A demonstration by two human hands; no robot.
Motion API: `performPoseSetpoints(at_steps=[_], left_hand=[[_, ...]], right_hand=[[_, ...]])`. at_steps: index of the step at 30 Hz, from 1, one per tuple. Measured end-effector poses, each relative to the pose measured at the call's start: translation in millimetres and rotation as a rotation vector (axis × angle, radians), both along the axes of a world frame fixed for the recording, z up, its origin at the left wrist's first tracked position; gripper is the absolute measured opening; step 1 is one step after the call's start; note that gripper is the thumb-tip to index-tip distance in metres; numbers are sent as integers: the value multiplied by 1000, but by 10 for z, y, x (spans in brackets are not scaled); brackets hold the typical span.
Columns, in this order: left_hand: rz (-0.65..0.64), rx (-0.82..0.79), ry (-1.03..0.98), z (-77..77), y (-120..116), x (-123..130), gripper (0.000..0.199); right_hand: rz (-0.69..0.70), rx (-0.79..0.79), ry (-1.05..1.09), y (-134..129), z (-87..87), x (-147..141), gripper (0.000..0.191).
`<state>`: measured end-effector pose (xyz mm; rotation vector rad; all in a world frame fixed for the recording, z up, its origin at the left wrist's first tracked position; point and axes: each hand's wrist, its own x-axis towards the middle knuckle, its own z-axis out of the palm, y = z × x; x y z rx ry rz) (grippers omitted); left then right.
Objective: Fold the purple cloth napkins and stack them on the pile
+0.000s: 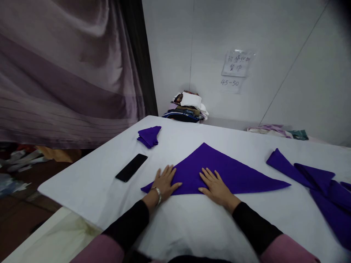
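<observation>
A purple cloth (203,164) lies flat on the white table, folded into a triangle with its peak pointing away from me. My left hand (164,182) rests palm down near the cloth's left corner, fingers spread, a silver bracelet at the wrist. On the middle of the cloth's near edge, my right hand (216,187) lies flat with its fingers apart. Neither hand grips anything. Beyond my left hand sits a small folded purple cloth (149,136). More purple cloths (315,179) lie loosely bunched at the right side, partly cut off by the frame.
A black phone (131,167) lies on the white table (109,204) to the left. Behind the far edge stands a pile of folded clothes (189,106) by the wall. Handwritten papers (235,67) hang there. A mauve curtain (68,73) drapes at left.
</observation>
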<state>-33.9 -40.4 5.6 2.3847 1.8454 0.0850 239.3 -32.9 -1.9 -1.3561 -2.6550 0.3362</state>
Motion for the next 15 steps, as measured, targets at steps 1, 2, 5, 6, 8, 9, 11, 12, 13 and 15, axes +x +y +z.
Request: performPoseSetpoints(at_steps=[1,2,5,6,8,9,11,12,13,15], left_hand=[[52,5,24,-3,-61,-160,73],[104,4,51,-6,-122,-321,72],[253,19,134,-15,-287,-753,66],[285,29,154,-17,-331,-860,65],[329,51,183,-13,-397,-986,63],[338,67,186,-7,-416,-999,62],[326,97,169,22,-427,-925,60],[306,110,150,44,-419,-845,59],[274,122,127,70,-403,-743,58],[196,143,81,122,-354,-506,58]], right_hand=[[0,-3,2,-1,4,-3,68],[-1,-7,4,-2,6,-6,68],[-5,-20,0,-6,10,-14,69],[-8,-22,-1,-8,12,-16,69],[-12,-25,-4,-13,18,-17,69],[-12,-26,-6,-15,23,-16,69],[-8,-33,-8,-19,38,-15,69],[-6,-37,-9,-21,47,-15,70],[-6,-41,-10,-24,57,-16,70],[-9,-44,-10,-28,77,-23,70]])
